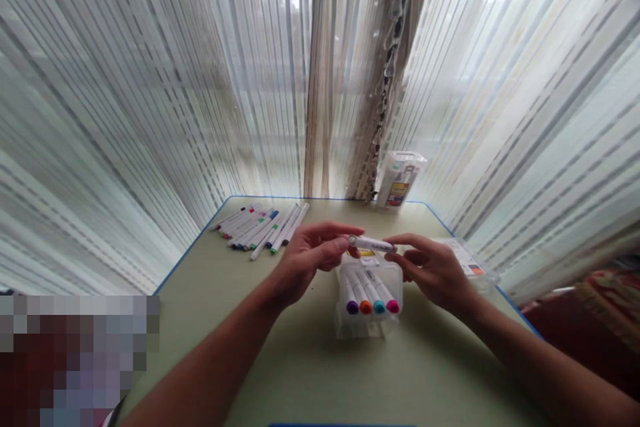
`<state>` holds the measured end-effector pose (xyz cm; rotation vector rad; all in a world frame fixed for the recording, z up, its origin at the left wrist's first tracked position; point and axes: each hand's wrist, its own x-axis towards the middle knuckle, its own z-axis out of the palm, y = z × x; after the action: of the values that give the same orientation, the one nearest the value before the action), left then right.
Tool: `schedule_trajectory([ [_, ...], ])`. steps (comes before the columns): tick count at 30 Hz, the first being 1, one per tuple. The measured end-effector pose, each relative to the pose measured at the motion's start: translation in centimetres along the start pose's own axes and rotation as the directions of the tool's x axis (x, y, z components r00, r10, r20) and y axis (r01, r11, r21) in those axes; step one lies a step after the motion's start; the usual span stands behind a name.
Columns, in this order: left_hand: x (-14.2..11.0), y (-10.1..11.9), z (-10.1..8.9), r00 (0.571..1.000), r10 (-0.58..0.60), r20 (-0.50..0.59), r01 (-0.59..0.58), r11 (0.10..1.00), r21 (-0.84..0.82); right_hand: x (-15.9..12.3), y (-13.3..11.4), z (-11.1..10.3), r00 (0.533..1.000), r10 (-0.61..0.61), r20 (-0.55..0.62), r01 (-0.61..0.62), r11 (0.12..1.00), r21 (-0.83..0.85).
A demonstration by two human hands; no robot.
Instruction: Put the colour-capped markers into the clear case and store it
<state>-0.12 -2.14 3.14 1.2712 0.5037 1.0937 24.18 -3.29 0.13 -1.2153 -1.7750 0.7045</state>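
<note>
We see a white marker [371, 243] pinched at one end by the left hand [316, 253] and at the other by the right hand [434, 265], fingers closed on both. Just below the grip, a clear plastic case [344, 325] holds four markers [367, 288] ended in purple, orange, turquoise and pink; loose markers [260, 230] lie to its left, a clear container [384, 190] stands beyond.

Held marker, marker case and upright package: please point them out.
Held marker [373, 244]: head view, on its barrel.
Marker case [395, 276]: head view, on its upper wall.
Upright package [399, 191]: head view, on its label.
</note>
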Motion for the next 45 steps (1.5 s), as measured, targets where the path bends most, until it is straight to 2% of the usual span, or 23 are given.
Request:
schedule_trajectory([
  [11, 0.0, -0.1, 0.1, 0.999, 0.005, -0.032, -0.003, 0.998, 0.061, -0.2, 0.1, -0.1, 0.999, -0.002, -0.033, 0.003, 1.000, 0.027],
  [23, 0.2, 0.0, -0.2, 1.000, 0.003, -0.021, -0.004, 0.999, -0.043, -0.1, 0.2, -0.1, 0.998, -0.031, -0.061, 0.034, 0.998, 0.048],
  [25, 0.4, -0.1, -0.4, 0.998, 0.002, -0.063, -0.006, 0.998, -0.062, -0.1, 0.0, -0.1, 0.996, -0.046, -0.076, 0.051, 0.997, 0.059],
  [29, 0.9, -0.4, -1.0, 0.973, 0.007, -0.231, -0.006, 1.000, 0.004, -0.2, -0.7, -0.1, 0.990, -0.084, -0.117, 0.094, 0.992, 0.089],
  [33, 1.4, -0.8, -1.3, 0.949, -0.026, -0.314, 0.049, 0.997, 0.066, -0.7, -1.7, -0.1, 0.979, -0.087, -0.182, 0.114, 0.983, 0.143],
  [39, 1.6, -0.8, -1.8, 0.917, -0.125, -0.380, 0.098, 0.991, -0.089, -1.2, -2.3, -0.1, 0.975, -0.066, -0.212, 0.122, 0.956, 0.266],
  [45, 1.7, -0.7, -2.7, 0.897, -0.205, -0.392, 0.094, 0.954, -0.285, -1.0, -1.8, 0.0, 0.974, -0.134, -0.181, 0.178, 0.951, 0.253],
])
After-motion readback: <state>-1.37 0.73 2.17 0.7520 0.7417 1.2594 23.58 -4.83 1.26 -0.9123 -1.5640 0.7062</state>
